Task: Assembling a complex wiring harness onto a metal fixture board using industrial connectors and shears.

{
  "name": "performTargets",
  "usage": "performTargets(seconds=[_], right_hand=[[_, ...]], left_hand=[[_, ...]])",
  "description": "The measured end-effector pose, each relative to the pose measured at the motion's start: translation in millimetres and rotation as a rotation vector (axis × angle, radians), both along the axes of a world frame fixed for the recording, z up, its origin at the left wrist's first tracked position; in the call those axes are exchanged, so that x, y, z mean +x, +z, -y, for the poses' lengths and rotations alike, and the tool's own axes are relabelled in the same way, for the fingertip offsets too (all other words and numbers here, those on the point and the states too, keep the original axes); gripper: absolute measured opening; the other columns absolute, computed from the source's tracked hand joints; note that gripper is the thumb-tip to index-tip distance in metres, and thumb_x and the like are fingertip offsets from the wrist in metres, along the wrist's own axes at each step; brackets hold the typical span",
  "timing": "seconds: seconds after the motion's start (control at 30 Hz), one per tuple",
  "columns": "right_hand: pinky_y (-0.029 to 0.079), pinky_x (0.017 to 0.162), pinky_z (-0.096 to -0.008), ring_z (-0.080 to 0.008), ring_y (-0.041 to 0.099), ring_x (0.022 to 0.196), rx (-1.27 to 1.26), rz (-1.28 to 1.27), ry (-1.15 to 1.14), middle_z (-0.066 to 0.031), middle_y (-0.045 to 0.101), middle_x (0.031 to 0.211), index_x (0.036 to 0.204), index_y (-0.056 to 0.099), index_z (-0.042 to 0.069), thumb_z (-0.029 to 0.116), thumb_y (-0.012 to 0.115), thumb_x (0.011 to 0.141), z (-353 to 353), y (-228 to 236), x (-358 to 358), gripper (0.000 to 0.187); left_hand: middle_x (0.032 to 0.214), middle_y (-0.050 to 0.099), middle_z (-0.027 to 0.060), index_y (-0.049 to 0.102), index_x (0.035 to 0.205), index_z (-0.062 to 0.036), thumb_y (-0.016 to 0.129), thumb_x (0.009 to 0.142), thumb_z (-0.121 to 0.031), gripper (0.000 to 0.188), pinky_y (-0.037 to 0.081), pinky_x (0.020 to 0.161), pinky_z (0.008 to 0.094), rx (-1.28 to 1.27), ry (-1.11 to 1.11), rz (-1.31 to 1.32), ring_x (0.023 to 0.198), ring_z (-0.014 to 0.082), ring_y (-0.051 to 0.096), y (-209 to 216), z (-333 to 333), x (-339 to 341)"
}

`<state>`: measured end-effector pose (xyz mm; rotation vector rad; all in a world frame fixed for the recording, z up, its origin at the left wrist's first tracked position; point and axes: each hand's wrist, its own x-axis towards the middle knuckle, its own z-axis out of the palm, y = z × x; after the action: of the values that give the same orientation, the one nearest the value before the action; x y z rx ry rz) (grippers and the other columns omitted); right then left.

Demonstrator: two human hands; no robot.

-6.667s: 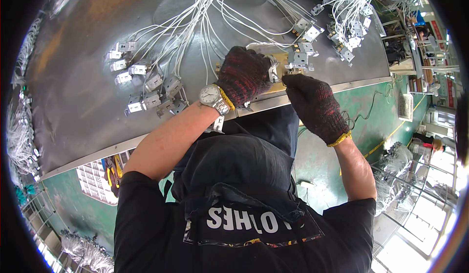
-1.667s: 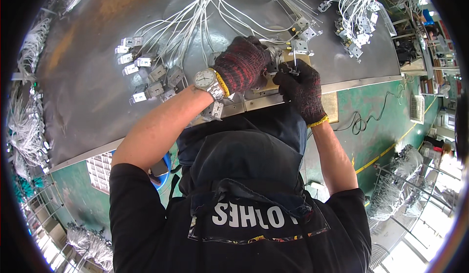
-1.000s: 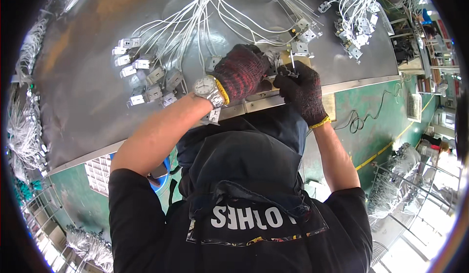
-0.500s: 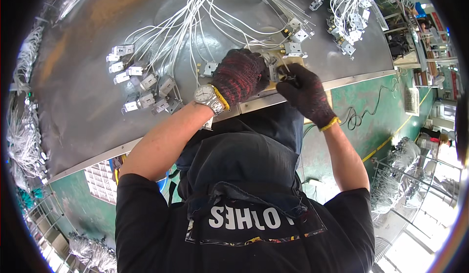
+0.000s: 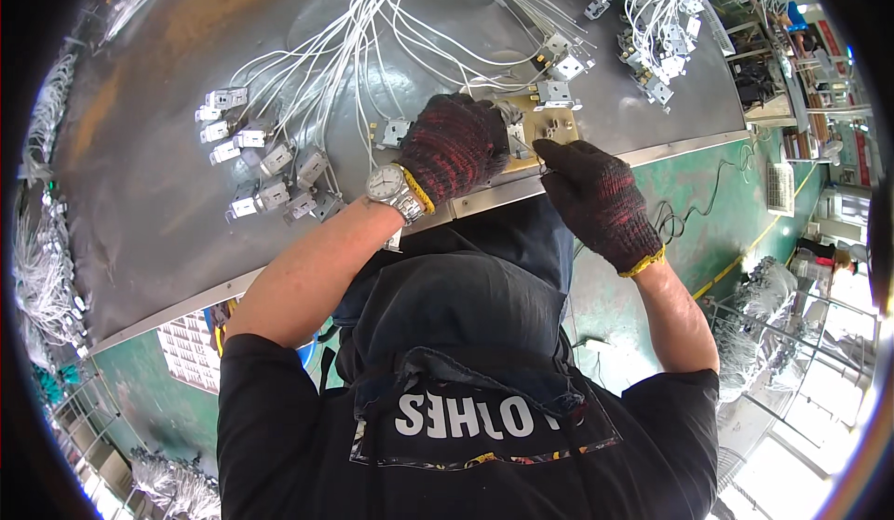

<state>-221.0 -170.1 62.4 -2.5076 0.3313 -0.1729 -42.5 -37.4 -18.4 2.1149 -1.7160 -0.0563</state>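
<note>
My left hand (image 5: 453, 146), in a dark red-and-black knitted glove, is closed at the table's front edge. Its curled fingers hold a small silver metal component (image 5: 518, 138) against a tan block (image 5: 563, 127) with small metal pegs. Just right of the block is my right hand (image 5: 601, 199), gloved the same way. Its thumb and fingers are pinched together near a thin strand at the component; what they grip is mostly hidden. Close to my left hand lies another metal component (image 5: 395, 132) on a white wire. More components (image 5: 556, 94) sit behind the block.
A bundle of white wires (image 5: 358, 40) arcs over the grey metal table (image 5: 140, 166), with several metal components (image 5: 270, 194) at its left end. Another wired bunch (image 5: 666, 54) lies at the far right. A metal strip edges the table front (image 5: 689, 145). A dark cable (image 5: 708, 205) trails over the green floor.
My right hand has drawn back right and toward me, away from the block, uncovering its pegs. My left hand stays at the component, nearly unmoved.
</note>
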Motion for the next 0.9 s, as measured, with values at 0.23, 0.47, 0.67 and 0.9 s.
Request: performTargets(seconds=[0.23,0.47,0.67,0.9], right_hand=[[0.056,0.078,-0.0416,-0.0371,0.071,0.087,-0.133,-0.069,-0.017,-0.0193,0.07,0.097,0.121,0.071,0.004,0.005,0.065,0.091,-7.6,9.4,6.2,0.03],[0.056,0.08,-0.0419,-0.0375,0.071,0.089,-0.059,0.055,-0.018,-0.0207,0.071,0.095,0.118,0.072,0.003,0.007,0.065,0.092,-8.9,-3.3,12.8,0.026],[0.056,0.085,-0.0412,-0.0376,0.072,0.097,0.023,-0.056,0.009,-0.0223,0.073,0.104,0.118,0.072,0.001,0.01,0.064,0.094,2.5,4.4,12.5,0.027],[0.056,0.084,-0.0412,-0.0372,0.072,0.096,0.033,-0.048,-0.034,-0.0226,0.073,0.102,0.118,0.072,0.001,0.009,0.064,0.094,-4.4,6.8,14.7,0.027]], left_hand=[[0.087,0.071,0.0113,0.072,0.094,-0.0083,0.069,0.082,-0.034,0.029,0.051,0.076,0.0452,-0.014,-0.003,0.032,0.086,0.0304,0.068,-3.0,1.8,0.8],[0.093,0.072,0.0114,0.071,0.093,-0.0102,0.07,0.08,-0.032,0.026,0.053,0.08,0.0452,-0.099,0.033,0.03,0.091,0.031,0.069,-8.4,9.9,-1.8],[0.098,0.073,0.008,0.073,0.093,-0.0136,0.067,0.082,-0.032,0.022,0.054,0.082,0.0424,-0.009,0.05,0.036,0.093,0.0265,0.07,-1.2,4.2,-3.9],[0.089,0.073,0.0096,0.072,0.091,-0.0124,0.065,0.084,-0.032,0.022,0.054,0.076,0.0444,-0.054,0.022,0.095,0.086,0.0275,0.071,-0.7,4.8,1.8]])
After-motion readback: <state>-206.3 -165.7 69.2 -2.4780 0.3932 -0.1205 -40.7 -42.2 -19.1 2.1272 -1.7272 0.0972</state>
